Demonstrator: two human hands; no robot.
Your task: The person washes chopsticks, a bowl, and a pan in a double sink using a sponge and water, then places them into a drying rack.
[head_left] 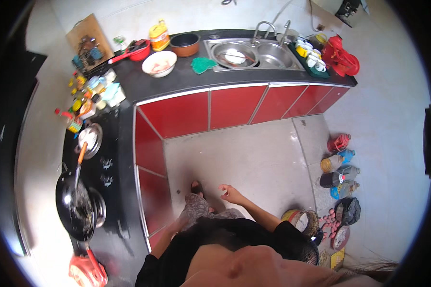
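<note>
Smooth black L-shaped countertop (122,201) runs left of L hand (179,224) & across, well ahead of R hand (231,193). Glossy red flat cabinet doors (153,193) front it, nearest thing to L hand. Round black metal wok (66,193) w/ red handle (93,258): on counter, well left of L hand, untouched. Long steel spatula (78,174) w/ orange handle (83,152) rests in wok, grip sticking out past rim, also left of L hand. Round white bowl (159,74) w/ pale pieces (159,66), poss. raw meat, ahead-left of both hands. R hand: fingers apart, loosely bent, nothing visible in it. L hand: can't tell.

Risks: black sleeve (146,270) brushing spatula could flip it & splash contents; a knock on red handle could tip wok, esp. if it's off-centre on silver burner ring (100,208) as it looks (could be lens bend).

Unclear: L hand blurs into grey patterned trousers (196,206); wok contents too dark to ID; any flame hidden under wok.
</note>
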